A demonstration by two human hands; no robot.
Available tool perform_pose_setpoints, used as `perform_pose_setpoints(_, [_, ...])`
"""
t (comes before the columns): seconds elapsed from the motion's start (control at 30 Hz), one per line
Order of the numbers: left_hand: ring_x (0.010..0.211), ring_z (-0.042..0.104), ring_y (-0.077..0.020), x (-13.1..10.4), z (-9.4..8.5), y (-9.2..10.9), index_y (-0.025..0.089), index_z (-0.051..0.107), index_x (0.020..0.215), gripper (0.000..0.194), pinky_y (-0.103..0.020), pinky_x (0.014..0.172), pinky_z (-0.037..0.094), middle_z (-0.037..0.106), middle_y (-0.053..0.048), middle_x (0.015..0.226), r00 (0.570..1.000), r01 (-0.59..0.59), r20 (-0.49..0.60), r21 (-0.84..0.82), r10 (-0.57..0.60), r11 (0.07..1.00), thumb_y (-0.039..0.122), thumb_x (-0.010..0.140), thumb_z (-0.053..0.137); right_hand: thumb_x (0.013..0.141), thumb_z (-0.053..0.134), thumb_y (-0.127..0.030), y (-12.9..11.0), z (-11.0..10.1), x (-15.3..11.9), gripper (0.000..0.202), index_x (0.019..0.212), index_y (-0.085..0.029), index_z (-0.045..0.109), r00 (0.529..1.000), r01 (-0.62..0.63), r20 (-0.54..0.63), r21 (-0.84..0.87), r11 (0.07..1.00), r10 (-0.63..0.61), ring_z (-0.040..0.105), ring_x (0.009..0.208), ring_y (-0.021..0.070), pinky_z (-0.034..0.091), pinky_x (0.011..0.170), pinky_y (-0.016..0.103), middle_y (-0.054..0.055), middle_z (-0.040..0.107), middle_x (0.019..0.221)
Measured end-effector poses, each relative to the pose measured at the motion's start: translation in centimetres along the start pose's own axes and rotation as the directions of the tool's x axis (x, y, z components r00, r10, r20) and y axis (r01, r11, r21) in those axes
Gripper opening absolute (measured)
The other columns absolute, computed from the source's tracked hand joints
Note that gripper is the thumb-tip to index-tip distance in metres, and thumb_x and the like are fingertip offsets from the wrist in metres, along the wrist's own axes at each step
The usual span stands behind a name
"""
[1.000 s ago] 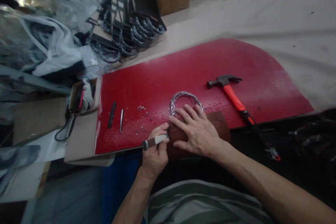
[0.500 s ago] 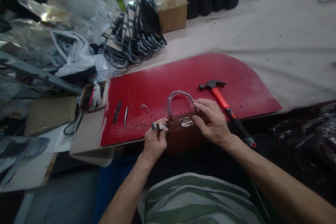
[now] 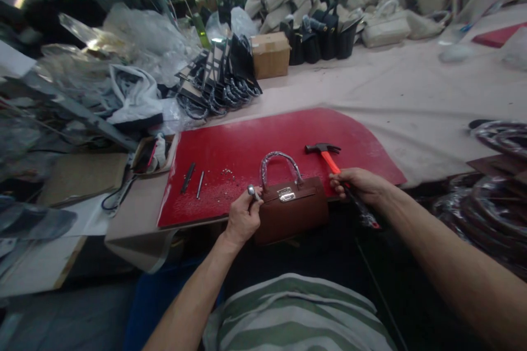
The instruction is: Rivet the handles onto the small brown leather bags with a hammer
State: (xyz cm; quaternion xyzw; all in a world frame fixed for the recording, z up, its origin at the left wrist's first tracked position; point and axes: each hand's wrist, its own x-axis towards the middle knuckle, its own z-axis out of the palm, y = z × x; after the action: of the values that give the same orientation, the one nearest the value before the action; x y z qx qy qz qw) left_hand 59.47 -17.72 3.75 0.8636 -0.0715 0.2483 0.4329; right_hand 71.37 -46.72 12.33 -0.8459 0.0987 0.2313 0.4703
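A brown handbag (image 3: 294,214) with a plastic-wrapped handle and a silver clasp (image 3: 286,194) rests at the near edge of the red board (image 3: 247,137). My left hand (image 3: 244,218) is closed on a short metal tool (image 3: 252,192) at the bag's upper left corner. To the right of the bag, my right hand (image 3: 358,186) is wrapped round the handle of a claw hammer (image 3: 328,158), whose head lies over the board. Further left on the board are a black strip (image 3: 188,177), a thin metal rod (image 3: 200,185) and several tiny metal bits (image 3: 227,173).
A cardboard box (image 3: 270,56) stands behind the board, beside black bags (image 3: 325,38) and a stack of dark pieces with wrapped handles (image 3: 222,79). At left is a small tray (image 3: 164,167). Wrapped handles (image 3: 481,208) are piled at right.
My right hand has left the bag and taken hold of the hammer's handle. My left hand stays at the bag's corner with the metal tool. The view has tilted up.
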Motion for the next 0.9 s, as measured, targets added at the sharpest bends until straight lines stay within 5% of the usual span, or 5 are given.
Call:
perform_pose_setpoints(0.1, [0.105, 0.073, -0.0209, 0.0, 0.0, 0.0, 0.019, 0.068, 0.113, 0.026, -0.035, 0.094, 0.061, 0.077, -0.009, 0.11, 1.0, 0.004, -0.011, -0.017, -0.004, 1.0, 0.014, 0.09, 0.057, 0.077, 0.052, -0.02, -1.2, 0.5, -1.3, 0.011, 0.071, -0.02, 0.042, 0.996, -0.018, 0.094, 0.192, 0.981, 0.0, 0.032, 0.045, 0.0075, 0.033, 0.042, 0.02, -0.004, 0.041, 0.061])
perform_pose_setpoints(0.23, [0.104, 0.074, -0.0209, -0.2, -0.1, -0.3, 0.018, 0.068, 0.112, 0.025, -0.037, 0.094, 0.062, 0.077, -0.01, 0.109, 0.999, -0.023, -0.023, -0.036, 0.022, 0.999, 0.016, 0.09, 0.057, 0.086, 0.06, -0.044, -2.8, 1.6, -4.4, 0.029, 0.081, -0.021, 0.044, 0.989, 0.148, -0.04, 0.357, 0.922, -0.143, 0.034, 0.043, 0.0058, 0.03, 0.038, 0.017, -0.006, 0.044, 0.063])
perform_pose_setpoints(0.33, [0.105, 0.074, -0.0221, -0.4, -0.2, -0.7, 0.017, 0.068, 0.107, 0.019, -0.04, 0.095, 0.062, 0.077, -0.012, 0.11, 0.998, -0.03, -0.051, -0.057, 0.027, 0.998, 0.018, 0.092, 0.057, 0.088, 0.062, -0.057, -4.3, 1.7, -6.8, 0.038, 0.085, -0.02, 0.051, 0.917, 0.398, -0.158, 0.322, 0.859, -0.366, 0.04, 0.042, 0.0057, 0.03, 0.037, 0.016, -0.006, 0.05, 0.062])
perform_pose_setpoints(0.43, [0.105, 0.074, -0.0232, -0.6, -0.2, -1.1, 0.017, 0.067, 0.102, 0.014, -0.042, 0.094, 0.062, 0.076, -0.013, 0.11, 0.996, -0.05, -0.075, -0.062, 0.045, 0.997, 0.02, 0.093, 0.057, 0.093, 0.057, -0.053, -4.7, 1.6, -8.2, 0.038, 0.076, -0.02, 0.049, 0.838, 0.542, -0.179, 0.164, 0.824, -0.516, 0.043, 0.043, 0.0064, 0.031, 0.04, 0.017, -0.005, 0.051, 0.057])
perform_pose_setpoints(0.9, [0.107, 0.073, -0.022, -0.3, -0.5, -1.2, 0.019, 0.065, 0.106, 0.016, -0.042, 0.094, 0.062, 0.076, -0.011, 0.112, 0.999, -0.049, 0.002, -0.03, 0.049, 0.998, 0.017, 0.093, 0.056, 0.093, 0.052, -0.053, -0.2, 3.7, -7.0, 0.039, 0.073, -0.02, 0.05, 0.902, 0.431, -0.087, 0.129, 0.893, -0.423, 0.042, 0.043, 0.0078, 0.031, 0.04, 0.021, -0.005, 0.047, 0.056])
